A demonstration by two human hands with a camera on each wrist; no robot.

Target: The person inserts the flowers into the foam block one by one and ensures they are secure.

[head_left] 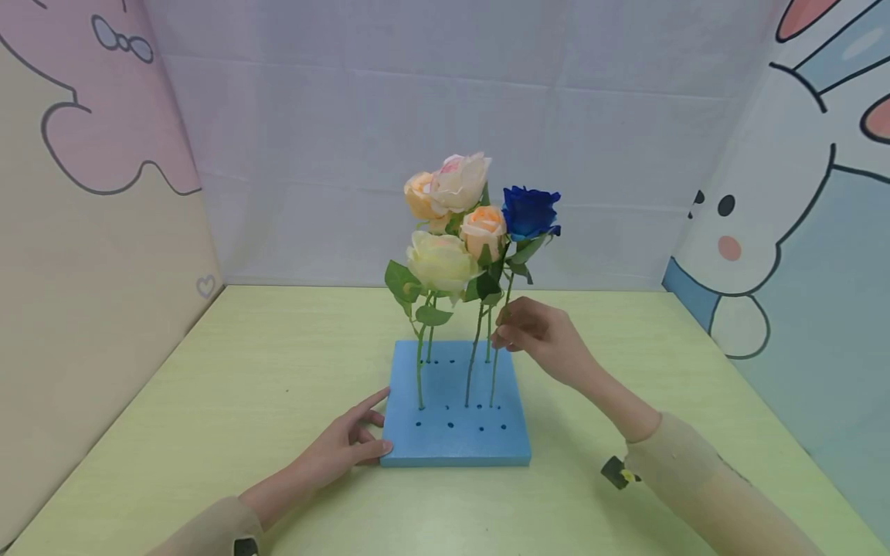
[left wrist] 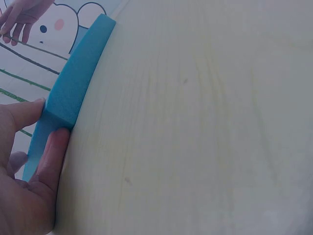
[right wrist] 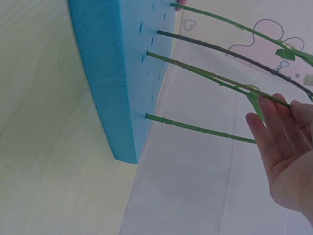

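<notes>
A blue foam board (head_left: 455, 446) with rows of small holes lies flat on the table. My right hand (head_left: 545, 336) pinches the green stem of a blue rose (head_left: 531, 213) between thumb and fingers; the stem's foot stands in a hole on the board's right side. In the right wrist view the fingertips touch that stem (right wrist: 195, 71) well above the board. My left hand (head_left: 337, 448) rests against the board's left side, thumb at the front corner and index finger stretched along the edge. In the left wrist view its fingers touch the board's side (left wrist: 80, 73).
Around the blue rose stand a pale yellow rose (head_left: 442, 262), a pinkish white rose (head_left: 459, 182) and peach roses (head_left: 484, 230), stems upright in the board. Several holes show in the front rows. A white cloth (head_left: 313, 154) hangs behind the table (head_left: 292, 347); cartoon-printed panels flank it.
</notes>
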